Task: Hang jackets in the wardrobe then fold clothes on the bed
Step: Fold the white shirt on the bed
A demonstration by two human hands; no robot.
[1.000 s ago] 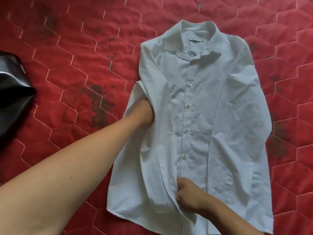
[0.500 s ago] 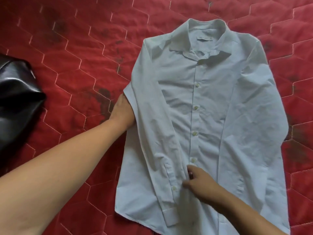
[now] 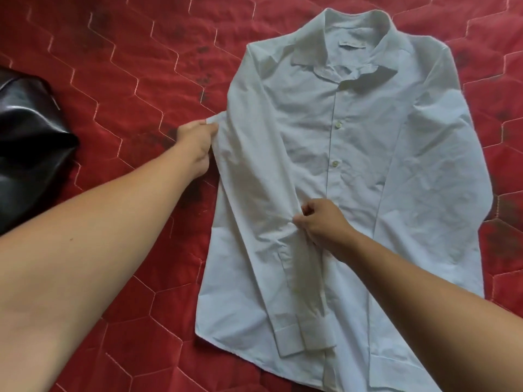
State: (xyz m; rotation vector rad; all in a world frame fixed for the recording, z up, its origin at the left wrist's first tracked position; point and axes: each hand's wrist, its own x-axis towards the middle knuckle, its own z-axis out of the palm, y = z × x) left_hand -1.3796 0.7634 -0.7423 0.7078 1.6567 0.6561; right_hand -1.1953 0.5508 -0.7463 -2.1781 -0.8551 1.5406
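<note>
- The right hand [image 3: 319, 219] pinched the sleeve [image 3: 263, 222] between thumb and curled fingers, about halfway down its length, where the cloth bunched into creases.
- The left hand [image 3: 195, 149] gripped the side edge of the shirt [image 3: 368, 165] just below the armpit, fingers closed on the fabric.
- The shirt lay face up and buttoned on the red quilted bed [image 3: 127, 66], collar [image 3: 353, 43] at the far end. The pinched sleeve ran down over the front, its cuff [image 3: 300, 338] near the hem.
- The step looked like squaring this sleeve before folding the side panel in.
- To do it well, the right hand should probably draw the sleeve taut toward the hem so the bunching flattens, while the left hand holds the side edge as an anchor.
- The sleeve would sit best parallel to the button line; a skewed sleeve would likely make a lumpy fold.
- The thin cloth seemed to wrinkle easily, so short, gentle pulls would suit it.
- A black, shiny item [image 3: 25, 131] lay well apart at the left; I could not tell what it was.
</note>
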